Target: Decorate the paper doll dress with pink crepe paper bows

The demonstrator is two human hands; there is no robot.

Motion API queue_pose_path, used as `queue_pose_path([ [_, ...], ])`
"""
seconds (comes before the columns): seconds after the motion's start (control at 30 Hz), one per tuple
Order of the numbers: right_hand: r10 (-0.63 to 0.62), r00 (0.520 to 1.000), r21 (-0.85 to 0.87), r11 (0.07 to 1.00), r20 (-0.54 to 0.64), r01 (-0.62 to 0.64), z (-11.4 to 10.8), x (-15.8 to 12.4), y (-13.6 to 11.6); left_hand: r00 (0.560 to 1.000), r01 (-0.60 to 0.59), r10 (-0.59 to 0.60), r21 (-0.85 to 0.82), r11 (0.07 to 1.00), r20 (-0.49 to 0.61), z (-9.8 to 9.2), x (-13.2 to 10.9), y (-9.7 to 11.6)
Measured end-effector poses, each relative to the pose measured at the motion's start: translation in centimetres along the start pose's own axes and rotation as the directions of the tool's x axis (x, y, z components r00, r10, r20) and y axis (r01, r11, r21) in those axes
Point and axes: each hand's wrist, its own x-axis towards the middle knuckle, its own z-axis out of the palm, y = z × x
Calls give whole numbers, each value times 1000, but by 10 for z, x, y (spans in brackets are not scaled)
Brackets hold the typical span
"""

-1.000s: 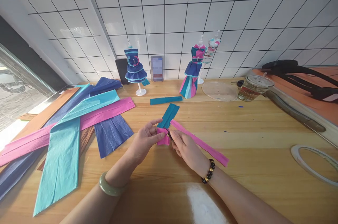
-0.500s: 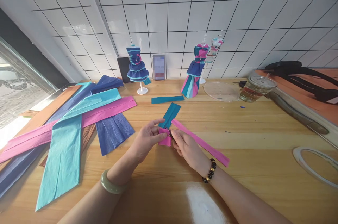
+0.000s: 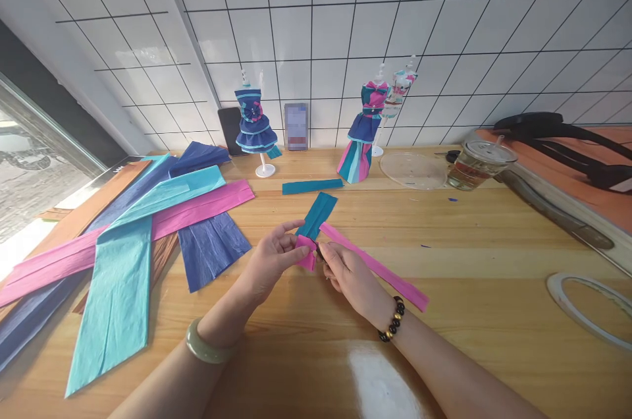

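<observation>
Between the fingertips of my left hand (image 3: 277, 259) is a small pink crepe paper piece (image 3: 309, 259). My right hand (image 3: 348, 274) is closed around small dark scissors (image 3: 318, 250), mostly hidden by the fingers, whose tip meets the right edge of the pink piece. Just behind the hands lies a teal paper strip (image 3: 320, 211) on the table. A long pink strip (image 3: 380, 269) runs diagonally past my right hand. Farther back a second teal strip (image 3: 312, 186) lies flat.
Overlapping crepe paper sheets (image 3: 123, 274) cover the left side. At the back stand a small dress form in blue (image 3: 255, 132), a phone (image 3: 296, 126) and a second dressed form (image 3: 366, 129). A clear disc (image 3: 413, 170), lidded cup (image 3: 478, 165) and tape ring (image 3: 560, 287) lie rightward.
The pink piece has tilted and its lower part now hangs at an angle, with a gap by the scissors. Both hands stay in nearly the same place.
</observation>
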Motion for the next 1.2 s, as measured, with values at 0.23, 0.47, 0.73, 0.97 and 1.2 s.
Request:
queue_pose_path([
  [0.23,3,1000,-10,1000,12,-3,-1,0,0,1000,0,0,3,1000,0,-1,0,1],
  [0.47,2,1000,-13,1000,25,-2,-1,0,-1,1000,-1,1,11,1000,-2,-1,0,1],
  [0.73,11,999,-13,1000,36,-11,-2,0,-1,1000,2,-1,59,998,-24,-4,0,1],
  [0.97,-8,1000,-4,1000,24,8,-1,0,0,1000,-13,14,51,999,-22,-5,1,1],
  [1.2,18,999,-8,1000,39,-18,-2,0,0,999,-17,20,91,996,-34,-5,0,1],
])
